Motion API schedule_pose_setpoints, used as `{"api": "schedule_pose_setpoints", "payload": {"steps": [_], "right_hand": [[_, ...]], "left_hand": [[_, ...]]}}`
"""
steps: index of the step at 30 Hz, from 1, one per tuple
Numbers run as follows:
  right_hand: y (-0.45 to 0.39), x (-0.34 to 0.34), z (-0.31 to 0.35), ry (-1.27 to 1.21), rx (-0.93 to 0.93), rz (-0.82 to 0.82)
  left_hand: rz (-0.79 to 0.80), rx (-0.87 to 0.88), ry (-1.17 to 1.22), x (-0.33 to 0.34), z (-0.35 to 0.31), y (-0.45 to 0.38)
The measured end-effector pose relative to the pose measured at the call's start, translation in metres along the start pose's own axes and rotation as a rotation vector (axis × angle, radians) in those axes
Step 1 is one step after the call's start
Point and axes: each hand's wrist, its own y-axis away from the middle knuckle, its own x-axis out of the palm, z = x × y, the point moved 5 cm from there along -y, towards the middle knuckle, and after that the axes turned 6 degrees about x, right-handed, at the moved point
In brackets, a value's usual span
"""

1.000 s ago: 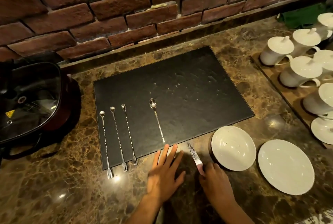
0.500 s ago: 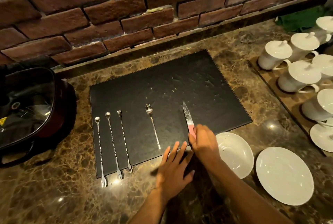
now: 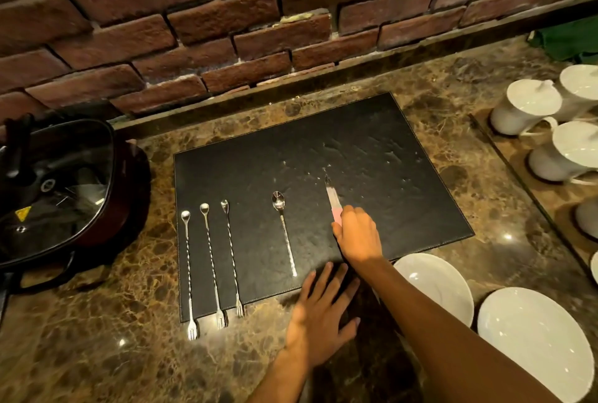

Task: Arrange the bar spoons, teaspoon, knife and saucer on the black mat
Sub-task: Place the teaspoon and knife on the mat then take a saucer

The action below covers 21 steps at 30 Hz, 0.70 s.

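A black mat (image 3: pixel 372 150) lies on the marble counter. Three twisted bar spoons (image 3: pixel 208 260) with fork ends lie side by side at its left edge, their forks overhanging the front. To their right a teaspoon (image 3: pixel 284 234) rests on the mat. My right hand (image 3: pixel 357 234) grips the pink handle of a knife (image 3: pixel 331 195), whose blade lies on the mat pointing away from me. My left hand (image 3: pixel 322 315) lies flat with fingers spread at the mat's front edge. A white saucer (image 3: pixel 437 286) sits off the mat at the front right, partly behind my right forearm.
A second white saucer (image 3: pixel 534 341) lies further right. White lidded cups (image 3: pixel 530 104) stand on a wooden tray (image 3: pixel 504 156) at the right. A dark pot with a glass lid (image 3: pixel 55 189) sits at the left. A brick wall (image 3: pixel 226 20) backs the counter.
My right hand carried the knife from the counter in front of the mat onto the mat, right of the teaspoon. My left hand shifted slightly right along the mat's front edge.
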Motion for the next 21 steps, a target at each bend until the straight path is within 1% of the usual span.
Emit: {"api": "schedule_pose_setpoints", "payload": {"steps": [3, 7, 10, 12, 14, 18, 21], "right_hand": [[0.006, -0.006, -0.002, -0.049, -0.006, -0.031], [0.026, -0.021, -0.014, -0.158, -0.006, -0.075], [0.047, -0.036, -0.037, -0.26, 0.072, -0.083], [0.069, -0.05, -0.061, -0.35, 0.138, -0.117], [0.092, -0.066, -0.091, -0.435, 0.209, -0.164], [0.142, -0.103, -0.164, -0.605, 0.395, -0.273], [0.165, -0.123, -0.222, -0.638, 0.485, -0.32]], "left_hand": [[-0.004, 0.001, -0.019, -0.004, -0.002, 0.0], [-0.037, -0.022, 0.032, -0.015, -0.008, 0.005], [-0.072, -0.061, 0.083, -0.024, -0.019, 0.01], [-0.124, -0.071, 0.118, -0.031, -0.03, 0.015], [-0.168, -0.098, 0.26, -0.029, -0.041, 0.018], [-0.303, -0.215, 0.674, -0.04, -0.082, 0.026], [-0.384, -0.237, 0.891, -0.049, -0.118, 0.029]]}}
